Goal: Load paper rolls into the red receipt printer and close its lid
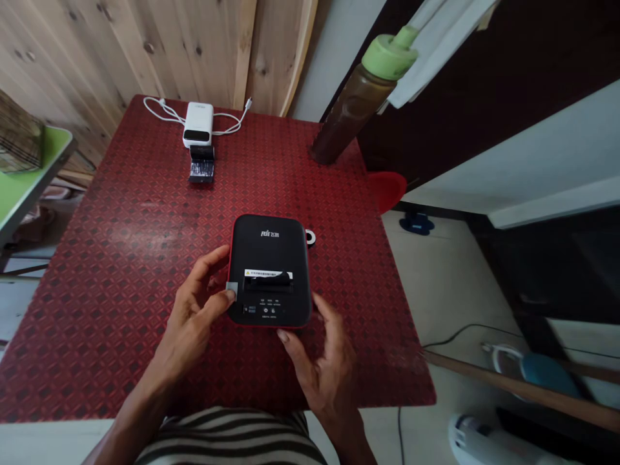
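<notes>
Left hand [194, 313], right hand [325, 358] apart; fingers [213, 257] bent, thumbs [293, 350] angled inward.

The head camera looks down across a red table [111, 278].

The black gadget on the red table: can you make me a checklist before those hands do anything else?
1. Black gadget resting on the red table: ok, it looks flat.
2. Left thumb at the grey patch: ok, the left hand is at the gadget's left edge.
3. Right hand gripping firmly: cannot tell; it is by the near right corner.
4. White ring well clear of the gadget: not ok, the gadget partly hides it.
5. Bottle away from the gadget, green lid on: ok.
6. Gadget switched on: cannot tell.
</notes>
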